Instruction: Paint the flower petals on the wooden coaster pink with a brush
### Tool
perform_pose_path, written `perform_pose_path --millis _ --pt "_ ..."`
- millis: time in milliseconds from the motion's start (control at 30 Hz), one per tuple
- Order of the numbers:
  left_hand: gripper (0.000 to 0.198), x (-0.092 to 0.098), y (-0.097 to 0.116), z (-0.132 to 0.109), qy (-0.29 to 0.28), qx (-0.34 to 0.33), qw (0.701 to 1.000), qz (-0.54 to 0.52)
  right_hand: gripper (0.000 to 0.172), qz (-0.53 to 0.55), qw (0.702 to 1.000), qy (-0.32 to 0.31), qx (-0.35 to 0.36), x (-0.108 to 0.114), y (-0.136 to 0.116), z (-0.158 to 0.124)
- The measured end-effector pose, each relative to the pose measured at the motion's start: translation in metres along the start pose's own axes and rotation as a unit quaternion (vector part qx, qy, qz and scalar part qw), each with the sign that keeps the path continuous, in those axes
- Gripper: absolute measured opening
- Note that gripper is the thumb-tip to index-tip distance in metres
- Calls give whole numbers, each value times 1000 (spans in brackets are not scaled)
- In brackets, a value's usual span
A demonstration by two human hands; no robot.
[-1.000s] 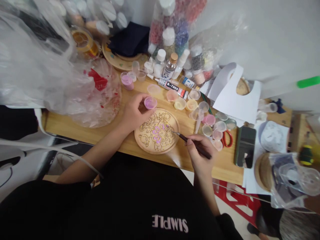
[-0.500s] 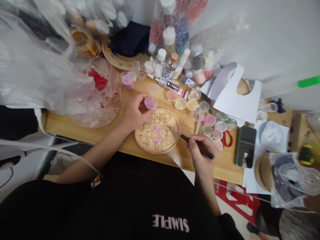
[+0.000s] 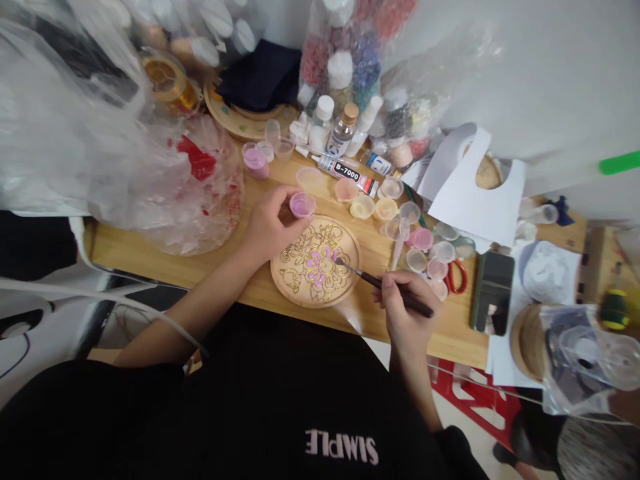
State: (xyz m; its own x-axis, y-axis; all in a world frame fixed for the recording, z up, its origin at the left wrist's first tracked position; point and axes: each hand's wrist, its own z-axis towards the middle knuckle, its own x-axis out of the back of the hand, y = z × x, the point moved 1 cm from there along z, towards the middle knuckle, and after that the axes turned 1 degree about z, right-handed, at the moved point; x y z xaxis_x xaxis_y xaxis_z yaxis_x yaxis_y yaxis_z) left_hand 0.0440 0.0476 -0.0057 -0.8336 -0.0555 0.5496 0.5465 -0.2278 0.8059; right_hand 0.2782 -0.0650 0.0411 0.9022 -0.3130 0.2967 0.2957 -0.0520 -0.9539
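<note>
My left hand (image 3: 273, 225) grips a small clear cup of purple material (image 3: 303, 205) at the upper edge of a round wooden plate (image 3: 283, 267). The plate bears a floral pattern in gold outlines, with some petals filled in purple. In my right hand (image 3: 407, 310) is a thin tool with a dark handle (image 3: 371, 279), held like a pen. Its metal tip points left and lies over the pattern, right of the purple petals. Whether the tip touches the plate I cannot tell.
Several small cups (image 3: 386, 210) of coloured material stand right of the plate, near red scissors (image 3: 457, 277) and a phone (image 3: 493, 293). Behind are a B-7000 glue tube (image 3: 347, 175) and bottles (image 3: 341, 130). A plastic bag (image 3: 195, 193) lies at left.
The tool's tip has shifted slightly left over the pattern, and my right hand has moved a little to the right and down. My left hand still holds the cup.
</note>
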Motion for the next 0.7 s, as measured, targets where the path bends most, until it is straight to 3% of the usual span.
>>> perform_pose_path --millis 700 --pt "30 -1 -3 0 8 -23 999 -20 16 -12 999 9 33 -3 0 2"
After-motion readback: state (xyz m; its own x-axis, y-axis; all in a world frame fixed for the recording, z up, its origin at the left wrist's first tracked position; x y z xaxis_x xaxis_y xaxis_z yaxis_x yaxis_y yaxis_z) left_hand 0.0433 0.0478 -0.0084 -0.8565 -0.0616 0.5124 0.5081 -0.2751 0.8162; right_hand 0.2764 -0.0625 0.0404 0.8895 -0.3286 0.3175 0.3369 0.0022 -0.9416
